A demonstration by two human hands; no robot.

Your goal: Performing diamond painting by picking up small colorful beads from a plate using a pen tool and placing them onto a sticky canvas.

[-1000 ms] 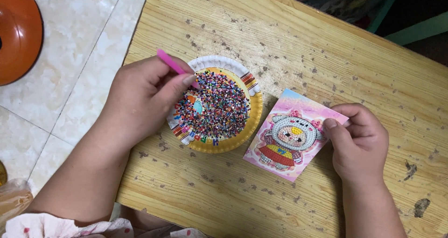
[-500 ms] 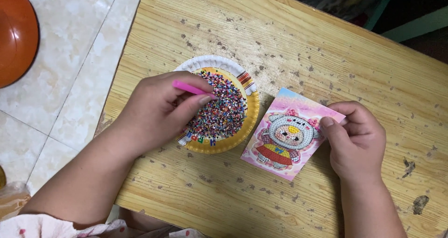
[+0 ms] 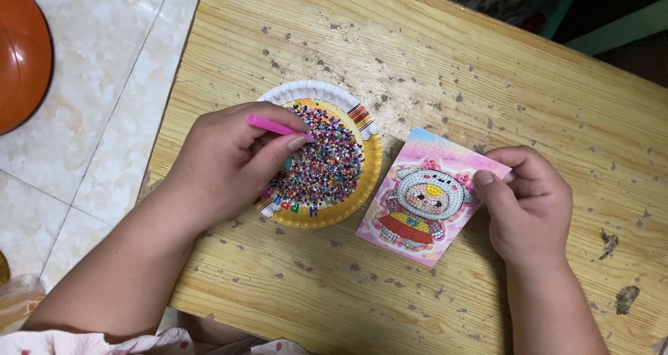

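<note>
Since a moment ago, the left hand (image 3: pixel 223 164) is sitting slightly lower over the plate (image 3: pixel 370 134), with the pink pen (image 3: pixel 273 126) now lying flatter across its fingers. That hand is gripping the pen, whose tip is probably dipping into the beads (image 3: pixel 325 162), though the fingers are hiding it. Just beside the plate on the table (image 3: pixel 445 56), the right hand (image 3: pixel 529 205) is pinching the card (image 3: pixel 424 196) by its right edge, thumb on top.
</note>
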